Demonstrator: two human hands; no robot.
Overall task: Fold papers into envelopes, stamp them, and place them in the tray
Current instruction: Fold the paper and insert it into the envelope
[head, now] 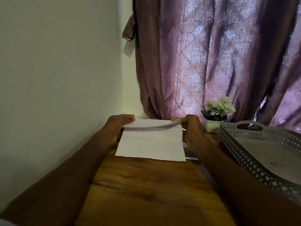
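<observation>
Both forearms are bare to the hands; left hand [119, 126] and right hand [193, 128] wear nothing.

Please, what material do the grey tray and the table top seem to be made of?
The grey tray looks like moulded plastic with a matte finish: its walls are pierced in a regular lattice and a handle slot is cut in the rim. The table top shows brown wood grain with a slight sheen; whether solid wood or laminate cannot be told.

Tray [260, 154] and flowerpot [211, 126] crowd the right; near tabletop [143, 185] lies open.

The print on the folded paper [151, 141] is too blurred to read.
</observation>
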